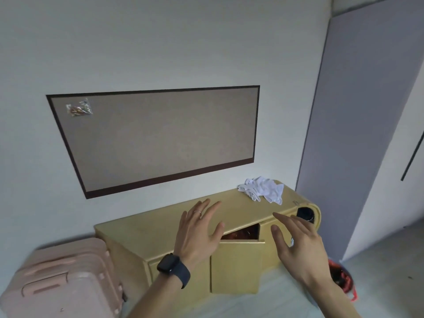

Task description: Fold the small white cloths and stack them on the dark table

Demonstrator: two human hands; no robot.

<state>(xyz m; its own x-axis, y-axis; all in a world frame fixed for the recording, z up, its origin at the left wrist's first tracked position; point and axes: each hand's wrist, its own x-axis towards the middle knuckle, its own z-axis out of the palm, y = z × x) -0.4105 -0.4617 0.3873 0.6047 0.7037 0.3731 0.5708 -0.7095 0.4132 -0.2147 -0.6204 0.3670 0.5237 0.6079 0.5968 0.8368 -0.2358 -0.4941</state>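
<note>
In the head view, I see the cloths (pixel 261 189) as one crumpled white heap on top of the cabinet (pixel 160 230), at its far right end, close to the wall. I cannot count how many are in the heap. No dark table shows in this view.

My left hand (pixel 197 230), with a watch (pixel 171 266) on the wrist, hovers above the middle of the cabinet top, fingers spread and straight, holding nothing. My right hand (pixel 298 244) hovers in front of the cabinet's right part, also spread wide and empty. One cabinet door (pixel 236 265) hangs open between the two hands.

The heap lies beyond both hands, apart from them: to the right of the left hand, and a little to the left of the right fingertips.

I judge the step is to reach for the heap. To do it well, I would bring both hands around it and take one cloth by its edge, so that the others do not slide off the cabinet's end.
</note>
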